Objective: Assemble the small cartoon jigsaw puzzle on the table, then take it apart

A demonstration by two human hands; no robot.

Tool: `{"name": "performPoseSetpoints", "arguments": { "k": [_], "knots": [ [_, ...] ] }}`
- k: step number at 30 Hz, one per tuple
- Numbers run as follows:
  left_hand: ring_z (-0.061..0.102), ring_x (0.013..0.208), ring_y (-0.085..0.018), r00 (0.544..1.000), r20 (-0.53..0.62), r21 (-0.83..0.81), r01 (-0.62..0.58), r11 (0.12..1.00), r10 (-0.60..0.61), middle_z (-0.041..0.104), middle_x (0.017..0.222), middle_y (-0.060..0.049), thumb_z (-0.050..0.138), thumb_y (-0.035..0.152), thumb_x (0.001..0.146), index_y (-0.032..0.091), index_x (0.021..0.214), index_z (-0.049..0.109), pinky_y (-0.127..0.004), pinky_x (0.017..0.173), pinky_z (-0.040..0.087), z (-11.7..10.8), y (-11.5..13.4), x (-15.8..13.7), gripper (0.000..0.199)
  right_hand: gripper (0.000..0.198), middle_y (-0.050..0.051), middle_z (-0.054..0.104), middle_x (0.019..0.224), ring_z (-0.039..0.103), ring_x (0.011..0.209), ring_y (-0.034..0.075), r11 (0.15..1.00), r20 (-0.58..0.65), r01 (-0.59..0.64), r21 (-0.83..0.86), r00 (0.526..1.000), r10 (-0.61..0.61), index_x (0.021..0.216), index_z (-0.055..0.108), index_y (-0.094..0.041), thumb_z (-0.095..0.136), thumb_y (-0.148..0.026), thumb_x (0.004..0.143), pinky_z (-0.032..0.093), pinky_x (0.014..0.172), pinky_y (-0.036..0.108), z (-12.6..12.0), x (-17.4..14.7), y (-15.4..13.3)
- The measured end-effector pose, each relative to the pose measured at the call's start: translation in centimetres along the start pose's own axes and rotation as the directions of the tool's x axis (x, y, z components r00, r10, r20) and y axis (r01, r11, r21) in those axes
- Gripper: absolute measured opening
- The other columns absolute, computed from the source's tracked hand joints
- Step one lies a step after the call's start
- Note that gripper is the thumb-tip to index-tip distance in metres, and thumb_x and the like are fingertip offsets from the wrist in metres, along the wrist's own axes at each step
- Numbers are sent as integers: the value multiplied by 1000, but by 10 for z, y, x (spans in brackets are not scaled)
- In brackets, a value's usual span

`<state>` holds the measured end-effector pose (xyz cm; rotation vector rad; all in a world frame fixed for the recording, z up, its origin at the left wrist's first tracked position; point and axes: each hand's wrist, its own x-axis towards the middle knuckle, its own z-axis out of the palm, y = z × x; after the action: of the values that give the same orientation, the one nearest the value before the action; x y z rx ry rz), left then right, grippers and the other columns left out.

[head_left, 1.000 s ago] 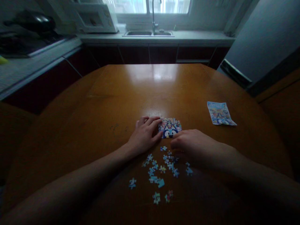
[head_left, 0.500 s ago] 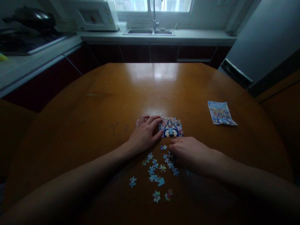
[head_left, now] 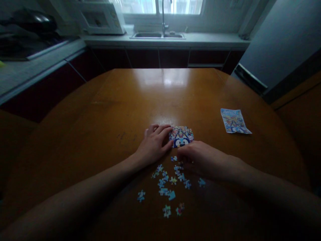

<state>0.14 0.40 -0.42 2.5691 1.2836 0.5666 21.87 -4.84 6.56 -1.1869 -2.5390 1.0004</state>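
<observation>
A partly joined jigsaw puzzle (head_left: pixel 181 134) with a blue cartoon dog's face lies flat on the wooden table. My left hand (head_left: pixel 155 140) rests at its left side, fingers stretched and apart, fingertips and thumb touching the edge. Over the puzzle's lower right edge is my right hand (head_left: pixel 198 157), its fingers curled into a pinch; whatever is between them is hidden. Below the hands several loose puzzle pieces are scattered: a small one (head_left: pixel 174 158) near the puzzle, a pale blue one (head_left: pixel 171 195), one off to the left (head_left: pixel 141 195) and one under my right wrist (head_left: pixel 201 182).
On the right of the table (head_left: pixel 125 107) lies a creased printed sheet or packet (head_left: pixel 235 121) with a similar picture. Beyond the table, a counter holds a sink (head_left: pixel 147 35) and a white microwave (head_left: pixel 100 18). A dark pan (head_left: pixel 35 20) sits on the stove at left.
My right hand has moved up and slightly left, from beside the loose pieces to the puzzle's lower edge. A piece under my right wrist shows more clearly. My left hand stays put.
</observation>
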Motion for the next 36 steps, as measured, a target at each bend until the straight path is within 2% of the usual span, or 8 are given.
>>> {"name": "performPoseSetpoints", "arguments": {
  "k": [4, 7, 9, 13, 17, 21, 27, 36],
  "knots": [
    [45, 125, -33, 1000, 7, 5, -5, 1000, 5, 60, 143, -3, 63, 40, 96, 28, 136, 57, -56, 108, 38, -2, 3, 1, 42, 9, 3, 70, 85, 62, 77, 14, 958, -392, 124, 258, 920, -14, 88, 72, -18, 64, -15, 87, 48, 71, 28, -22, 8, 5],
    [45, 125, -34, 1000, 11, 7, 0, 1000, 0, 60, 142, -3, 63, 39, 96, 29, 137, 56, -56, 107, 39, -2, 2, 1, 42, 8, 5, 71, 88, 66, 82, 17, 879, -535, 184, 439, 840, 92, 89, 73, -18, 68, -24, 88, 53, 75, 32, -30, 15, 17],
    [44, 127, -34, 1000, 11, 8, 2, 1000, -2, 59, 143, -4, 63, 40, 97, 30, 138, 56, -57, 108, 38, -1, 1, 1, 43, 10, 5, 73, 85, 68, 81, 17, 811, -517, 187, 554, 841, 159, 89, 73, -17, 69, -26, 87, 55, 75, 33, -30, 18, 26],
    [40, 133, -33, 998, -60, -17, 13, 1000, -14, 50, 148, -8, 63, 40, 98, 27, 137, 56, -55, 109, 37, -2, 2, 0, 42, 10, 3, 71, 76, 65, 70, 15, 764, -364, 104, 637, 914, 180, 90, 73, -16, 71, -24, 84, 54, 69, 32, -18, 24, 40],
    [49, 122, -28, 981, -190, -71, -63, 995, 49, 60, 130, -9, 62, 35, 99, 28, 131, 62, -49, 102, 41, -4, 3, -2, 32, 15, 1, 68, 73, 61, 66, 12, 747, -251, 42, 664, 953, 169, 91, 71, -14, 75, -20, 78, 51, 65, 29, -3, 29, 43],
    [57, 103, -22, 942, -287, -85, -205, 975, 173, 69, 103, -3, 63, 32, 100, 31, 114, 72, -42, 95, 42, -5, 2, -4, 17, 10, -1, 65, 69, 58, 64, 11, 754, -207, -12, 657, 959, 195, 80, 67, -15, 75, -20, 76, 48, 62, 26, 1, 31, 41],
    [59, 89, -18, 908, -357, -70, -260, 963, 220, 71, 88, 0, 67, 35, 98, 30, 93, 75, -40, 90, 42, -7, 3, -2, 11, 17, 1, 68, 70, 58, 64, 11, 704, -156, -75, 706, 953, 259, 79, 70, -14, 79, -27, 74, 47, 59, 25, -1, 31, 43],
    [60, 89, -17, 897, -319, -145, -364, 920, 305, 71, 93, -2, 66, 23, 97, 24, 101, 73, -36, 85, 49, -6, 3, 0, 8, 26, 3, 70, 73, 60, 64, 13, 708, -229, -36, 705, 933, 276, 81, 73, -14, 78, -40, 78, 48, 60, 26, -6, 31, 45]
  ]
}}
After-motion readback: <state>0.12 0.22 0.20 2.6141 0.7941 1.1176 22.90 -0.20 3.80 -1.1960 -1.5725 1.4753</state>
